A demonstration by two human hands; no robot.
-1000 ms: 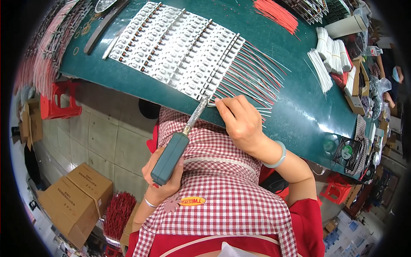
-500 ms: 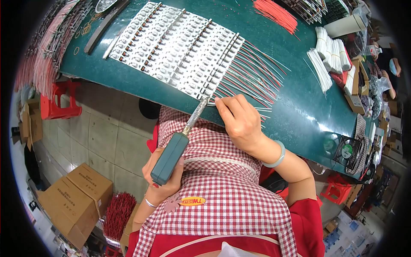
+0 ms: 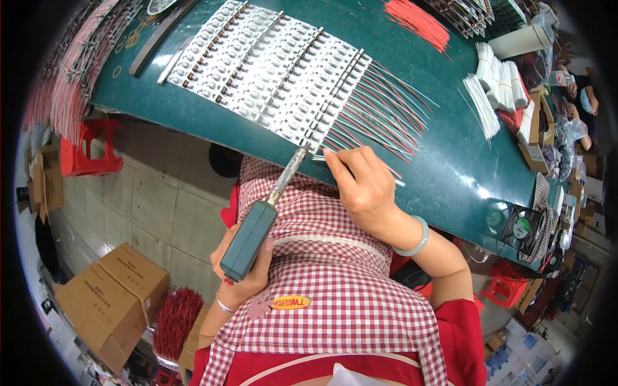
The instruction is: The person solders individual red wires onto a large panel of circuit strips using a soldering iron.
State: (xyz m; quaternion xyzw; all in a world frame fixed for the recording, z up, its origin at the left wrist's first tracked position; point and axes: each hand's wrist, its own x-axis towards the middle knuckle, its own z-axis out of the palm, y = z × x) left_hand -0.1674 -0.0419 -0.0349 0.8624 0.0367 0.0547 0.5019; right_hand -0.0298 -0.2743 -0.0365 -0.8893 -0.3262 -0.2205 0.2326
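I see the left hand wrapped shut around the teal handle of a soldering iron, whose metal shaft runs up to a tip at the near edge of the green bench, right where the white circuit strips end. The right hand rests on the bench just beside that tip, its fingers pinched closed on a thin wire and pressing it toward the strip's end.

To do this joint well, I judge the wire's bare end should lie flat on the pad before the tip touches, with the tip meeting both wire and pad together. The right hand should hold the wire steady and keep its fingertips back from the hot shaft. The iron's long reach from the lap makes it prone to wobble, so bracing the left forearm would help.

Counting: one soldering iron, one sheet of strips whose rows are too many and too fine for me to count, roughly a dozen or more red and white leads fanned out at its right edge, one red wire bundle farther back, and white wire bundles to the right that I cannot separate
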